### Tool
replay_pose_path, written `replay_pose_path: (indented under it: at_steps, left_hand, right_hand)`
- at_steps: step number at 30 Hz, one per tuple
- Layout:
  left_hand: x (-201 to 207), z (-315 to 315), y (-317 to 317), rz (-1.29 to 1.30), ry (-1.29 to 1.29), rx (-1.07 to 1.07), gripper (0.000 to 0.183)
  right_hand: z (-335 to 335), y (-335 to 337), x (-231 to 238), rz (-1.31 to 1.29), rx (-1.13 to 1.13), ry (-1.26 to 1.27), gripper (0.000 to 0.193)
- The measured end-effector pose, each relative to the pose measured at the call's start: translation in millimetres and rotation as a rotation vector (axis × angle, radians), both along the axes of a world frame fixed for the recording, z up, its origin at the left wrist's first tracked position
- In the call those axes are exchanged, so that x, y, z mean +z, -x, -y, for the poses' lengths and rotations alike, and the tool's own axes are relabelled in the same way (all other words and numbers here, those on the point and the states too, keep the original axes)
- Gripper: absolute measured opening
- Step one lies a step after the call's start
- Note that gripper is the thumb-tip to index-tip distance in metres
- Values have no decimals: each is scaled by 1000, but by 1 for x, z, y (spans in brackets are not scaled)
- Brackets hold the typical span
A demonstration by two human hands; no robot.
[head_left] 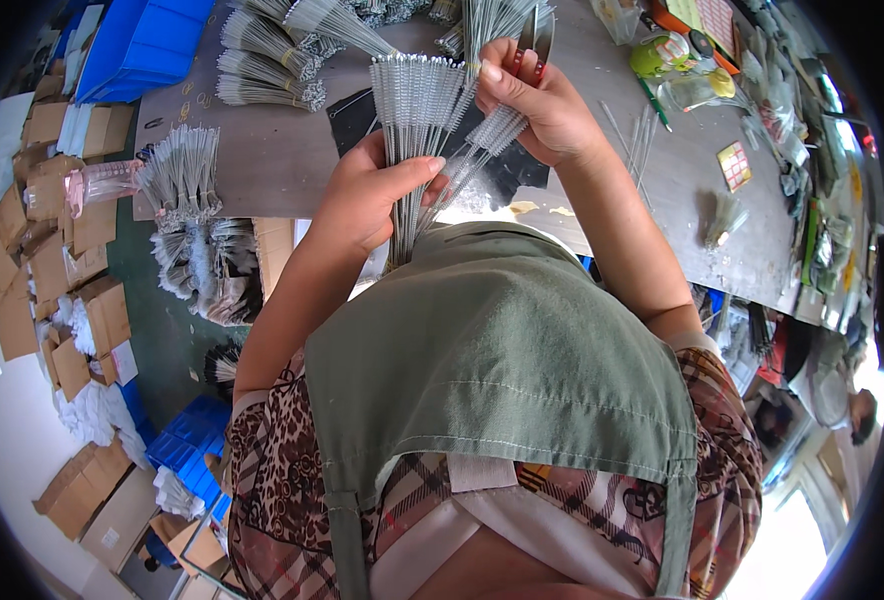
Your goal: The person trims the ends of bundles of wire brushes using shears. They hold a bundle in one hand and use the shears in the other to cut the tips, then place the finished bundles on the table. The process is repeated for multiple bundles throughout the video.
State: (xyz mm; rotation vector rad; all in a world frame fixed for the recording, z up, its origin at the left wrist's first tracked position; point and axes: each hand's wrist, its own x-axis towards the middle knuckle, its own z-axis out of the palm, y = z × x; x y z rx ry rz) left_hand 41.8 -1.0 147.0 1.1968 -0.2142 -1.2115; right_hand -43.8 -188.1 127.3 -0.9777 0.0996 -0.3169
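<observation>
My left hand [377,190] is wrapped round a thick bundle of thin wire tube brushes [417,105], bristled ends fanned upward and bare wire stems running down toward the apron. Close beside it, my right hand [542,110] is closed with red-handled scissors [544,38] in it, blades pointing up and away. Its thumb and forefinger pinch together near the top of the bundle; what lies between them is too small to make out. A smaller group of brushes [497,133] slants out under the right hand, its stems crossing toward my left fingers.
Brush bundles [267,75] lie across the table's far side, and another stack [184,170] stands at its left edge. A blue bin [142,45] is at the far left. Toward the right are a jar [697,90], a green pencil [654,105] and loose wires [637,145]. Cardboard boxes [102,310] line the left floor.
</observation>
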Motion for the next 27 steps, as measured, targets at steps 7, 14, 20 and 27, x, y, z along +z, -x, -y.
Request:
replay_pose_path:
  at_steps: [7, 14, 20, 27]
  left_hand:
    - [-3, 3, 0, 32, 53, -38, 28]
    - [0, 6, -1, 36, 45, 4, 27]
    - [2, 8, -4, 57, 16, -34, 24]
    - [5, 12, 3, 30, 50, -17, 26]
  right_hand:
    - [4, 1, -4, 19, 76, 0, 18]
    - [5, 1, 2, -44, 21, 49, 16]
    - [11, 0, -2, 26, 31, 141, 21]
    - [15, -1, 2, 87, 89, 104, 24]
